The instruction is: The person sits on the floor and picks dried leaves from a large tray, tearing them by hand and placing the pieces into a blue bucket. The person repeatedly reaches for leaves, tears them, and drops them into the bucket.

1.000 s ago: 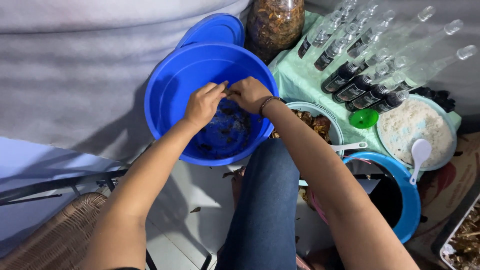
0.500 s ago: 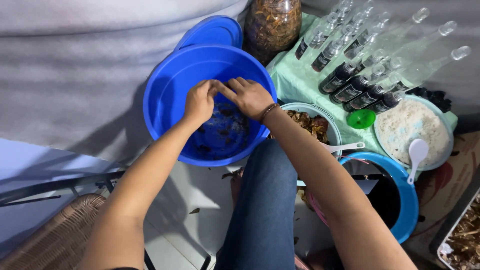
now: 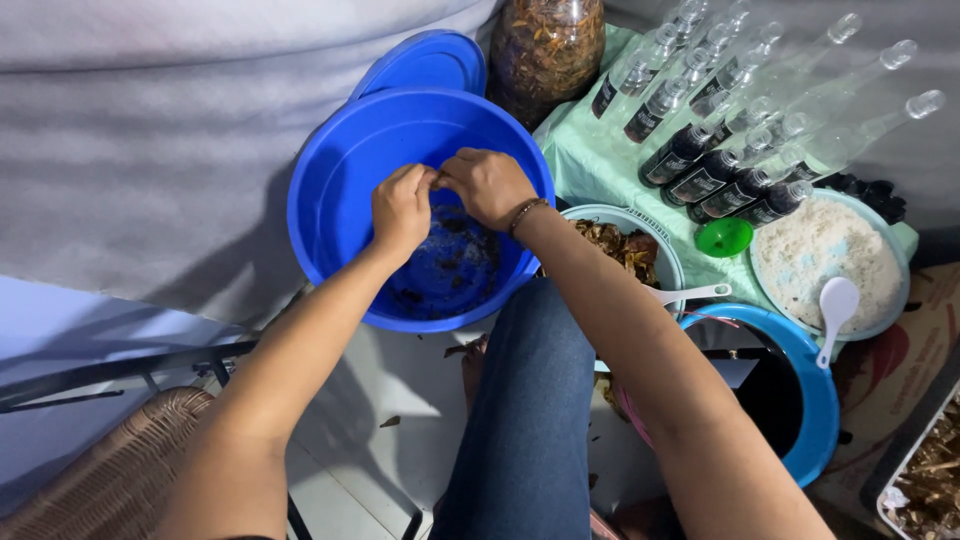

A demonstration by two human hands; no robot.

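Over the blue basin [image 3: 340, 190], the left hand [image 3: 400, 208] and right hand [image 3: 490, 185] are pinching together one small dark piece, mostly hidden between the fingertips. It is probably light and brittle, so a soft fingertip grip seems best.

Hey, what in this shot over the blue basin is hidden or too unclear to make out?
- Head view: whatever the left hand and right hand pinch together over the blue basin; the fingers cover it.
- Dark bits on the basin floor: too small to identify.
- Tray of brown pieces: cut off by the right edge.
- Tall jar: top cut off by the upper edge.
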